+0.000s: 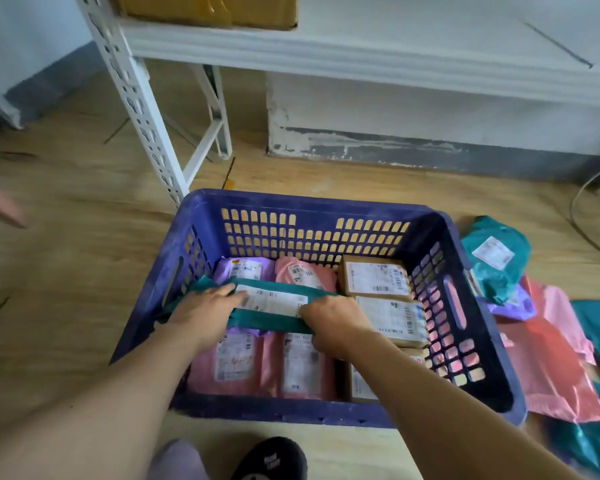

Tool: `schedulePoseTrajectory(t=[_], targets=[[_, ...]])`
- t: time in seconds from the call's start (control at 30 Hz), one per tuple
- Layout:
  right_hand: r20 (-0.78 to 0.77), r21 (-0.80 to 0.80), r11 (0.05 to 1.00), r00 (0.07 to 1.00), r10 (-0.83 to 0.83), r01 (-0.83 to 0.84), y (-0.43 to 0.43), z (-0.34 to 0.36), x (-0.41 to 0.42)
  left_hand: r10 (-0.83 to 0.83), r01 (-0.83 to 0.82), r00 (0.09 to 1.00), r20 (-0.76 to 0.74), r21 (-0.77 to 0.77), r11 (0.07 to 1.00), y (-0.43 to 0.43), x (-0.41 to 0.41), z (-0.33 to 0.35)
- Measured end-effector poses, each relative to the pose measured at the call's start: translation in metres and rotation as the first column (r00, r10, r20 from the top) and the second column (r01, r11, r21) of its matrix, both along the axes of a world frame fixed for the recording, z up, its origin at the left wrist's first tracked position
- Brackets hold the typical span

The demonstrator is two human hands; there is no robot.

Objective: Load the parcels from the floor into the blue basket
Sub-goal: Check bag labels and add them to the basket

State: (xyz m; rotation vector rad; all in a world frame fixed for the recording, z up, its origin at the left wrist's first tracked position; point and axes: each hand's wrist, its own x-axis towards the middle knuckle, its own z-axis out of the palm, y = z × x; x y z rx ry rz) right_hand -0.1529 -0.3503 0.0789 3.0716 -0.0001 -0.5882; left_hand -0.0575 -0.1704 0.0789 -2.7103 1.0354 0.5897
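Shoe seen at bottom edge. Green parcel held inside basket, over pink parcels. Left end gripped by left hand, right end by right hand, fingers curled round it. Other parcels seen on floor at right.

A white metal rack stands on the wooden floor, and its low shelf carries a brown cardboard box. Behind it, a white wall ends in a scuffed grey band. A white cable curves at the right edge. A black slipper and a greyish-purple foot covering show at the bottom.
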Motion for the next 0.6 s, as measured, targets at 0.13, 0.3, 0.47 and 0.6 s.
schedulePoseTrajectory(t=[0.13,0.3,0.47,0.6], targets=[[-0.188,0.077,0.997,0.982,0.009,0.005,0.007,-0.018,0.002,0.016,0.029,0.976,-0.218,0.204,0.978,0.007,0.0,-0.025],[-0.358,0.231,0.971,0.933,0.019,0.068,0.031,-0.041,-0.003,0.152,0.015,0.901,-0.405,0.38,0.925,0.008,-0.001,-0.032],[-0.41,0.279,0.949,0.912,-0.021,0.147,0.04,-0.046,0.001,0.217,-0.126,0.913,-0.346,0.268,0.955,-0.001,0.004,-0.043],[-0.116,0.256,0.917,0.951,-0.285,0.306,0.017,-0.042,0.013,0.195,-0.185,0.948,-0.252,0.062,0.981,-0.014,0.01,-0.053]])
